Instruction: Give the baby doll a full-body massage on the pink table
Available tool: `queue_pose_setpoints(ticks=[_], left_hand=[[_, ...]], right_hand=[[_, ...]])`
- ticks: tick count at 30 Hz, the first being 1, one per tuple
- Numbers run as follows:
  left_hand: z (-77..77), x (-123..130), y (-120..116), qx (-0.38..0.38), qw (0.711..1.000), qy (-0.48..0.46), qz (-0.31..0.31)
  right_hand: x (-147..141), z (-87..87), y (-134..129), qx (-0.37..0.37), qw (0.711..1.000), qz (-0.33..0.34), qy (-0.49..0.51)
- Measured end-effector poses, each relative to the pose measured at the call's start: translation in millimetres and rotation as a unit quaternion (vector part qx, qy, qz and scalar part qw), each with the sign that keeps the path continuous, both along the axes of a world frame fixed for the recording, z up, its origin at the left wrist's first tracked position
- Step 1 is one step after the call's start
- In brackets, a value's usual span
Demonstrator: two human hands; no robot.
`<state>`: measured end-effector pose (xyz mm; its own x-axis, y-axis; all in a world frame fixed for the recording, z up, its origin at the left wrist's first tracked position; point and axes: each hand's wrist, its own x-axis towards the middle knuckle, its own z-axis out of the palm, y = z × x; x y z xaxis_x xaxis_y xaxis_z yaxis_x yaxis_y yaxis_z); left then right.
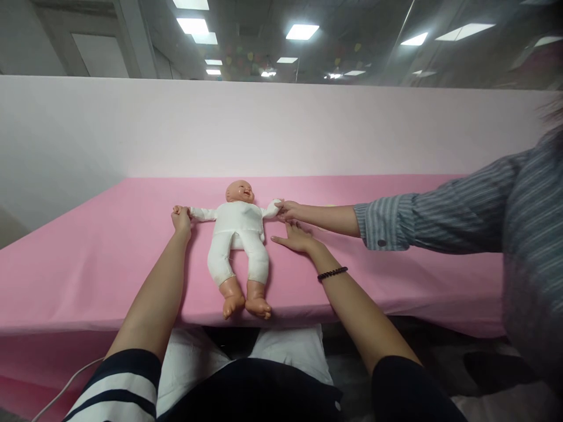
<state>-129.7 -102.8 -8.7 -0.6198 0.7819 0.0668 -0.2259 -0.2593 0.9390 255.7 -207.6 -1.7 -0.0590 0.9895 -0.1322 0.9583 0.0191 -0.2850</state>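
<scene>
A baby doll [237,225] lies on its back on a pink-covered table, its head at the far side and its feet near the front edge. It wears a white cloth body suit, with bare plastic head, hands and feet. My left hand [181,223] closes around the doll's outstretched hand [178,210]. My right hand [295,238] rests flat on the table with its fingers spread, just below the doll's other arm and not touching it. A co-worker's hand [285,210] holds that arm's end [272,208].
A co-worker in a striped shirt sleeve [440,217] reaches in from the right. A pink cloth [109,275] covers the table and hangs over its front edge. A white partition [264,135] stands behind it. A white cable [65,390] runs at lower left, beside white cushions [290,351].
</scene>
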Motion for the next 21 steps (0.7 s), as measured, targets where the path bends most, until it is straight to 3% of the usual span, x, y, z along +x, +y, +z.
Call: queue_pose_setpoints(ticks=[3,9,21], left_hand=[[0.9,1.0,0.2,0.000,1.000,0.002,0.001],[1.3,0.6,1.3,-0.005,1.000,0.006,0.008],[-4.0,-1.5,8.3,0.009,1.000,-0.005,-0.002]], right_hand=[[2.3,0.5,0.9,-0.032,0.999,-0.002,0.009],[8.3,-1.1,-0.2,0.004,0.998,0.027,0.052],[1.5,3.5,-0.2,-0.009,1.000,0.016,0.001]])
